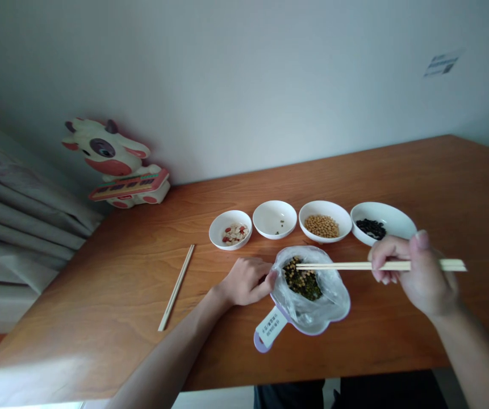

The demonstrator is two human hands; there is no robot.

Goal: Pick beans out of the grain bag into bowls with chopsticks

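Note:
My right hand (pixel 423 278) grips a pair of pale wooden chopsticks (pixel 350 266), pointing left. Their tips touch the mix of green and yellow beans (pixel 306 287) in a clear plastic bag (pixel 333 287). The bag lines a purple dish (pixel 318 329) with a labelled handle. At the dish's left edge, my left hand (pixel 248 281) pinches the rim and bag. Behind stand white bowls: one (pixel 216 226) with pale and red pieces, one (pixel 265 213) with a few small beans, one (pixel 321 208) with yellow soybeans, one (pixel 395 218) with black seeds, partly behind my right hand.
A second pair of chopsticks (pixel 176 287) lies on the wooden table (pixel 112 295), left of my left arm. A toy cow with a keyboard (pixel 120 165) stands at the back left against the wall. Grey curtains (pixel 18 227) hang beside the table's left edge.

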